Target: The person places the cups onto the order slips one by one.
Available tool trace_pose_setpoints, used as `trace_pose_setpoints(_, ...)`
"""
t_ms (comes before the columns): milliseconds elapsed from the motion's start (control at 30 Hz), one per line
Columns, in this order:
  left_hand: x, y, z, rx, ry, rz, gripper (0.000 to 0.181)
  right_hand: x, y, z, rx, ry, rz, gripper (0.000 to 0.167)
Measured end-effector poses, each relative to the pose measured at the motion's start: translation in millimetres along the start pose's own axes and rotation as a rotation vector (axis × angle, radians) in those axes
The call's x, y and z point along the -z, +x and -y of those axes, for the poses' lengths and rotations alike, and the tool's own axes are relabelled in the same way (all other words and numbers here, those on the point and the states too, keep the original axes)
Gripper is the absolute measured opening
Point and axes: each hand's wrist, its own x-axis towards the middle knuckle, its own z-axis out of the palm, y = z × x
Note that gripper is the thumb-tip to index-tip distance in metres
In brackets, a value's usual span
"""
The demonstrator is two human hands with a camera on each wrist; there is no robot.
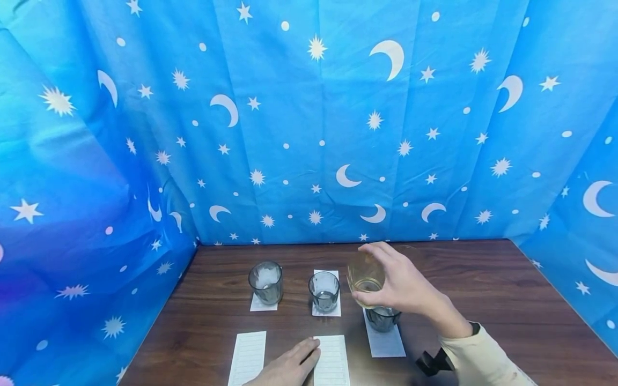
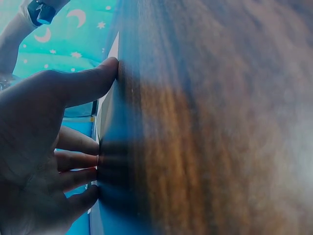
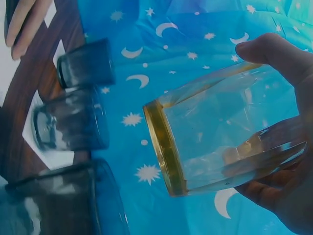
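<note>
My right hand (image 1: 403,281) grips a clear amber-tinted glass (image 1: 365,276) round its side, thumb opposite the fingers. It holds this tumbler up over a grey glass (image 1: 383,320) on the right. In the right wrist view a gap shows between the amber base (image 3: 166,149) and the grey glasses. Two more grey glasses stand to the left, one in the middle (image 1: 324,295) and one at the far left (image 1: 267,284). My left hand (image 1: 289,364) rests on the table, its fingertips at the edge of a lined white paper (image 1: 332,362); in the left wrist view its fingers are extended.
White paper slips lie under the grey glasses, the right slip (image 1: 386,343) reaching toward me. Another lined paper (image 1: 248,356) lies left of my left hand. The dark wooden table (image 1: 483,289) ends at a blue cloth (image 1: 299,118) with moons and stars.
</note>
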Motion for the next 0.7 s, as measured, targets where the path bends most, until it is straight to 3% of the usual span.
trace_pose_setpoints(333,4.8,1.1,-1.7,0.018,-0.014,0.038,0.083,-11,-0.1,9,0.023,0.050,0.025,0.079)
trace_pose_setpoints(700,-0.9,1.1,-0.9,-0.028,0.080,-0.058,0.079,-24,-3.7,14,0.063,0.092,0.026,0.080)
